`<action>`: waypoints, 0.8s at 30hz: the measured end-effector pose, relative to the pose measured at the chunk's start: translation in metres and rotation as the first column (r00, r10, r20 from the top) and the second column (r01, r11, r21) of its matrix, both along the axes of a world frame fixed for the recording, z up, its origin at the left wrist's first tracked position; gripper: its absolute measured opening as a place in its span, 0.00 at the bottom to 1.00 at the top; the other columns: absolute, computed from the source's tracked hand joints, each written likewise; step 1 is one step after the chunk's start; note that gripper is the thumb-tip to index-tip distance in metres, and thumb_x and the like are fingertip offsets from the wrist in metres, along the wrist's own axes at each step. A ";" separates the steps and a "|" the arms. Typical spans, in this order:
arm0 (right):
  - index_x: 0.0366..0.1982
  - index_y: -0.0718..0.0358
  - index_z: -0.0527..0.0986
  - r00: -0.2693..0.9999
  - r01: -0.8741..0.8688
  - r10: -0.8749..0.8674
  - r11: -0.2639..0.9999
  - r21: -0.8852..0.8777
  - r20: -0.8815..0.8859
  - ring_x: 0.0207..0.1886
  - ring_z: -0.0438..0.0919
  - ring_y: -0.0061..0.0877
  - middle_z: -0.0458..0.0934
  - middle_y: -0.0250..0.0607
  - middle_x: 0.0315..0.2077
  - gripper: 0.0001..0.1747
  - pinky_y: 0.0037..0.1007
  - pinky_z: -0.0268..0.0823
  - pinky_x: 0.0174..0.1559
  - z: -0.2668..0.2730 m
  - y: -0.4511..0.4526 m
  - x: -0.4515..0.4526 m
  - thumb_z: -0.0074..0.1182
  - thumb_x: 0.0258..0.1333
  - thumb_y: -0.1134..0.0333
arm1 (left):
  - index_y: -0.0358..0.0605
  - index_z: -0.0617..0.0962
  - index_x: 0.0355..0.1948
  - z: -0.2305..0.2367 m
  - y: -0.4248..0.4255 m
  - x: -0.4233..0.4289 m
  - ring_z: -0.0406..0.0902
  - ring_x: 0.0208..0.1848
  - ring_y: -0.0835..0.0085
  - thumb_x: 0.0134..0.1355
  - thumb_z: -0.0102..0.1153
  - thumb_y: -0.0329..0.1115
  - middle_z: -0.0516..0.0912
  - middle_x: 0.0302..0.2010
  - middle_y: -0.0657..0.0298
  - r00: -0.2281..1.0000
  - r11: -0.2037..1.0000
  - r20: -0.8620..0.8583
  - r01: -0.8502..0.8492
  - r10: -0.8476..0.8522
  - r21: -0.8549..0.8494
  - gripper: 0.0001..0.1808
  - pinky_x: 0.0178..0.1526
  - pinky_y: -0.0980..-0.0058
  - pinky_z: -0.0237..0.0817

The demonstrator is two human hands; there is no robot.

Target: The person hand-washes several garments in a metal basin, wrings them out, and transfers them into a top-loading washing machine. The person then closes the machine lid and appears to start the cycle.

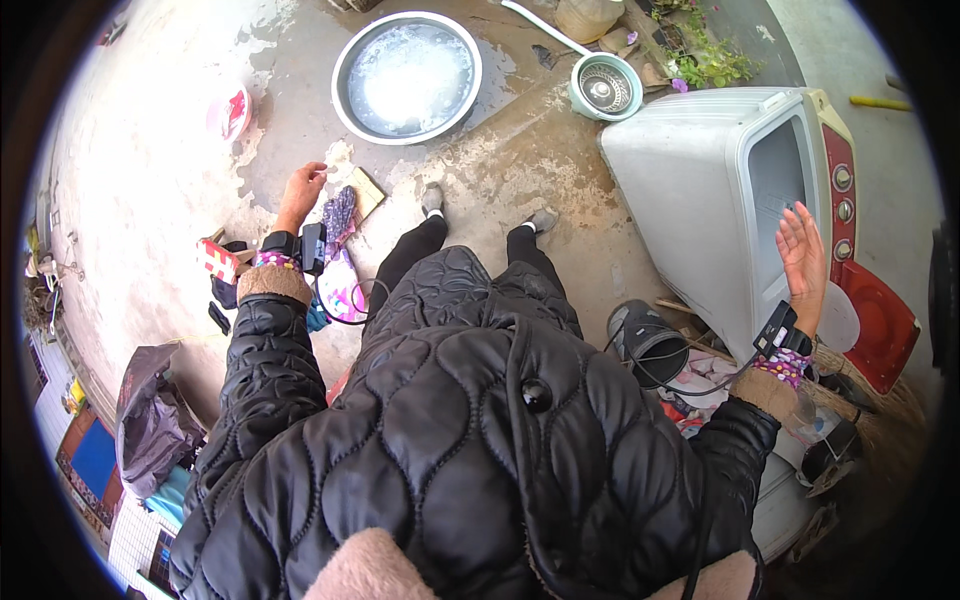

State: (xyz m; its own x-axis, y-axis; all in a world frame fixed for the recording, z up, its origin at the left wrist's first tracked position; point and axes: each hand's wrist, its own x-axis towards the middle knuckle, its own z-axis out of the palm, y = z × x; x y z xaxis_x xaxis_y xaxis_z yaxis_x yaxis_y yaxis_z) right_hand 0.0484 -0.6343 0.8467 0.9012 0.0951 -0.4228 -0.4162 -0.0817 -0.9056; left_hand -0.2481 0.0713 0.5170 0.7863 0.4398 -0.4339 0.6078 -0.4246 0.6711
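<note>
My left hand (302, 191) hovers on the left with fingers extended to the right, holding nothing. Just right of it in the picture are a dark purple patterned cloth (340, 212) and a yellowish flat board (369, 193) on the ground. My right hand (801, 251) is raised palm up, fingers extended and bare, over the white washing machine (682, 165). It appears beside the machine's open tub (776, 169) and the red panel with knobs (843, 191); contact cannot be judged. A red lid (874, 326) hangs by the panel.
Ahead, a large metal basin (339, 97) holds foamy water on wet concrete. A pale green round container (637, 94), a pink bowl (244, 124) and flowering plants (712, 64) stand around. A dark boot-like item (649, 341), a straw broom (889, 386) and a plastic bag (154, 412) lie near me.
</note>
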 end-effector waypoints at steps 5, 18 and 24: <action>0.54 0.65 0.67 0.922 -0.312 0.324 0.946 0.091 -0.210 0.41 0.78 0.23 0.78 0.40 0.40 0.22 0.26 0.70 0.46 -0.087 0.196 0.045 0.46 0.64 0.59 | 0.36 0.77 0.46 -0.023 0.022 -0.023 0.76 0.33 0.74 0.59 0.50 0.30 0.80 0.30 0.60 0.994 0.994 -0.028 -0.109 0.108 -0.019 0.15 0.39 0.76 0.68; 0.57 0.61 0.66 0.538 -0.719 0.732 0.657 0.225 -0.417 0.54 0.72 0.26 0.75 0.40 0.49 0.23 0.26 0.61 0.57 -0.254 0.388 0.093 0.44 0.64 0.57 | 0.40 0.77 0.45 0.002 -0.012 0.001 0.79 0.35 0.69 0.58 0.52 0.32 0.82 0.34 0.55 0.964 0.958 -0.110 -0.256 0.243 -0.128 0.14 0.41 0.72 0.69; 0.59 0.59 0.65 0.467 -0.730 0.755 0.623 0.281 -0.460 0.58 0.68 0.25 0.73 0.37 0.52 0.25 0.28 0.54 0.60 -0.311 0.418 0.104 0.43 0.65 0.55 | 0.41 0.78 0.45 -0.030 0.010 0.038 0.79 0.39 0.65 0.58 0.51 0.34 0.82 0.36 0.55 0.973 0.972 -0.158 -0.190 0.169 -0.135 0.15 0.44 0.71 0.68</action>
State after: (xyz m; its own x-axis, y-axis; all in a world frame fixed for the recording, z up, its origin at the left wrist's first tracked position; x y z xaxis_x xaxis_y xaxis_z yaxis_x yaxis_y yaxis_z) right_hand 0.1527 -0.2159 0.5356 0.1408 0.6528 -0.7443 -0.5864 -0.5507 -0.5940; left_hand -0.2098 0.0808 0.4873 0.6247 0.4902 -0.6078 0.7598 -0.2021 0.6180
